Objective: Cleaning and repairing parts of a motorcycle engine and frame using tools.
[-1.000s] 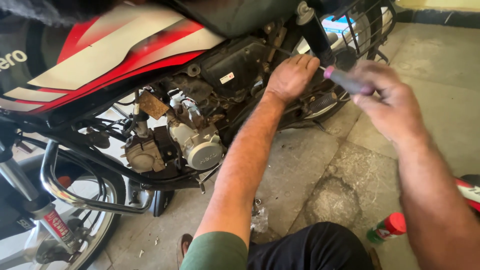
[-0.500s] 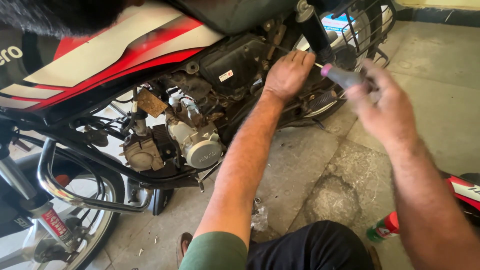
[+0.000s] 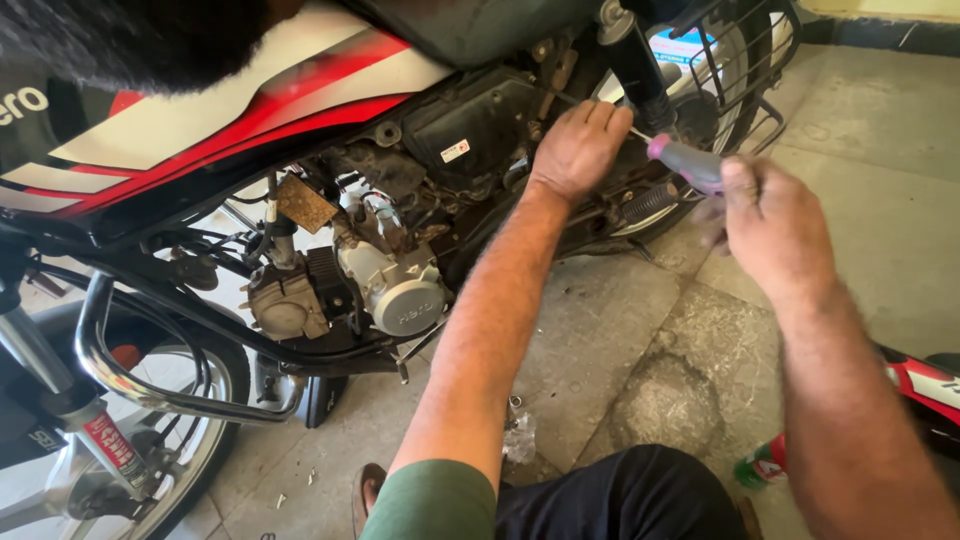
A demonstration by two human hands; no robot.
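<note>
The right hand (image 3: 770,225) grips a pink-handled screwdriver (image 3: 685,160); the left hand (image 3: 578,148) rests, fingers curled, on the motorcycle frame (image 3: 480,120).

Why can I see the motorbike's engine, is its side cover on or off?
Off, it seems. The silver engine and the frame parts around it show bare below the red and white tank panel, with no cover over them. Whether one was ever fitted, cannot tell.

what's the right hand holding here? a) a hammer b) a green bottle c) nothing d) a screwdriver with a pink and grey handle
d: the right hand grips a screwdriver by its pink and grey handle, its thin shaft pointing toward the motorcycle frame beside the left hand.
</note>
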